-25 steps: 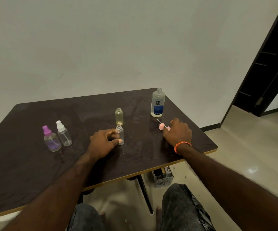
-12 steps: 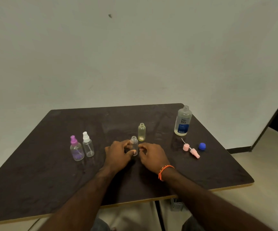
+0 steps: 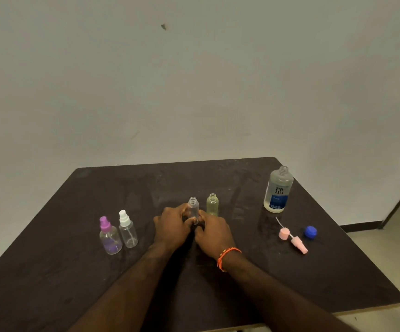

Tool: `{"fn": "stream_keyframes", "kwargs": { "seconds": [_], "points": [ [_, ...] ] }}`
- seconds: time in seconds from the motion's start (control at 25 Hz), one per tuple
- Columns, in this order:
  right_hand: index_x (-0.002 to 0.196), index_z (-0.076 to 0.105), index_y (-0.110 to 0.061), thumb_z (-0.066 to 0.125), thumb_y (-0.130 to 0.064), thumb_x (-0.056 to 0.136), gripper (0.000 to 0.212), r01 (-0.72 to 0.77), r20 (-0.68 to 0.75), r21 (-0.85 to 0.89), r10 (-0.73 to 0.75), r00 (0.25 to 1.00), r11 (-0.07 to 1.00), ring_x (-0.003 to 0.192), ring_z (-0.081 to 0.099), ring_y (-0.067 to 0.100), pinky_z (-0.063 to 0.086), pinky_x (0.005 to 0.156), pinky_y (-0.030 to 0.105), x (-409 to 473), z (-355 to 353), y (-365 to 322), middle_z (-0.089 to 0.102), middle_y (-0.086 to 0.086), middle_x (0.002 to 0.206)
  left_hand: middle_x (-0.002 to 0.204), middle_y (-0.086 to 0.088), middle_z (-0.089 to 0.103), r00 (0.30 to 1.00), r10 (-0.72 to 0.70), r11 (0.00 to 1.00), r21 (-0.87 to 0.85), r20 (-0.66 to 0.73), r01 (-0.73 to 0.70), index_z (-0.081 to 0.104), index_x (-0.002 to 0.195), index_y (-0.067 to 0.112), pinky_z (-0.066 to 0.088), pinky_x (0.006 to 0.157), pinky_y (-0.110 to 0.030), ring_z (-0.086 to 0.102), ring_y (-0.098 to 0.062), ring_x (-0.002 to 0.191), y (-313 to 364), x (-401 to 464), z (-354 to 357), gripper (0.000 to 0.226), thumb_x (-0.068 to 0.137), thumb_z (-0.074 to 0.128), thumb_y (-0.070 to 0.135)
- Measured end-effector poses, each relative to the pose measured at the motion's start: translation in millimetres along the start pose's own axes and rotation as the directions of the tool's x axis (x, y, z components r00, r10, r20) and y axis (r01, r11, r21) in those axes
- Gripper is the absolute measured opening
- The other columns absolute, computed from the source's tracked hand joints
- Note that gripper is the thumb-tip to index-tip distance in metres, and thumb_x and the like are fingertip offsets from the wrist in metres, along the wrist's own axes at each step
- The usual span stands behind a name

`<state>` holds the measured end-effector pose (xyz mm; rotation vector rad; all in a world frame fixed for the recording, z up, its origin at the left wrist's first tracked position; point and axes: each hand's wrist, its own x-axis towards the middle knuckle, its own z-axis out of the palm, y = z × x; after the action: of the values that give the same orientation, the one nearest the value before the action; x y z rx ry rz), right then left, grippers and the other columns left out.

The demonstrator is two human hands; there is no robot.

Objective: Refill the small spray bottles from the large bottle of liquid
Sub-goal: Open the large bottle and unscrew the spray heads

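Both forearms reach in from the near edge of the worktop [image 3: 338, 279] and meet at its middle. The left hand [image 3: 172, 227] and right hand [image 3: 212, 232] curl their fingers round the base of an uncapped clear small bottle [image 3: 193, 208], holding it upright. Just right of it stands a yellowish open bottle [image 3: 212, 204]. Left, two capped spray bottles [image 3: 118, 233]; right, pink spray heads [image 3: 292, 238] and a blue cap [image 3: 310, 231]. Farther right stands the open large bottle [image 3: 278, 190]. The likely risk: the light open bottle tips or knocks its neighbour when a hand lets go to fetch the large bottle, and its narrow neck invites spilling.
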<state>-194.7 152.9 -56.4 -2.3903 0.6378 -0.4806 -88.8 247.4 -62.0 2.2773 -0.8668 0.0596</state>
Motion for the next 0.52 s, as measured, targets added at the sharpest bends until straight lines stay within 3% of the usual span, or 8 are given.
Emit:
{"fn": "stream_keyframes", "kwargs": {
  "seconds": [0.16, 0.24, 0.32, 0.52],
  "points": [
    [0.097, 0.061, -0.020, 0.052, -0.018, 0.085, 0.015, -0.002, 0.017, 0.006, 0.002, 1.000, 1.000, 0.085, 0.066, 0.028, 0.048, 0.068, 0.032, -0.4, -3.8, -1.7, 0.069, 0.002, 0.089, 0.094, 0.015, 0.072, 1.000, 0.003, 1.000, 0.000, 0.026, -0.003, 0.067, 0.124, 0.037, 0.038, 0.091, -0.042, 0.066, -0.016, 0.107, -1.9, 3.5, 2.2, 0.032, 0.093, 0.072, 0.036],
    [0.109, 0.064, -0.016, 0.055, -0.016, 0.087, 0.024, -0.015, -0.010, 0.014, 0.015, 1.000, 1.000, 0.094, 0.067, 0.027, 0.052, 0.077, 0.034, -6.6, -8.6, -3.7, 0.071, 0.004, 0.099, 0.122, 0.013, 0.072, 0.998, -0.022, 0.999, 0.033, 0.059, 0.020, 0.053, 0.148, 0.033, 0.036, 0.101, -0.047, 0.058, -0.018, 0.127, -4.8, 1.4, -0.6, 0.059, 0.093, 0.072, 0.044],
    [0.113, 0.067, -0.016, 0.056, -0.013, 0.087, 0.028, -0.019, -0.058, 0.024, 0.021, 0.998, 1.000, 0.098, 0.066, 0.022, 0.053, 0.084, 0.033, -14.5, -14.1, -4.9, 0.071, 0.003, 0.105, 0.139, 0.011, 0.064, 0.998, -0.032, 0.999, 0.045, 0.049, 0.030, 0.038, 0.159, 0.026, 0.031, 0.110, -0.048, 0.047, -0.018, 0.139, -5.7, -4.3, -7.1, 0.079, 0.092, 0.073, 0.049],
    [0.113, 0.067, -0.023, 0.056, -0.016, 0.088, 0.029, 0.064, -0.074, 0.017, -0.063, 0.995, 0.998, 0.100, 0.066, 0.015, 0.055, 0.087, 0.035, -34.0, -14.3, -19.5, 0.070, -0.005, 0.108, 0.129, 0.011, 0.069, 0.983, 0.176, 0.981, 0.097, -0.059, -0.170, 0.053, 0.150, 0.028, 0.028, 0.106, -0.039, 0.050, -0.015, 0.131, 0.0, -27.2, -47.0, 0.060, 0.094, 0.072, 0.039]
  ]
}}
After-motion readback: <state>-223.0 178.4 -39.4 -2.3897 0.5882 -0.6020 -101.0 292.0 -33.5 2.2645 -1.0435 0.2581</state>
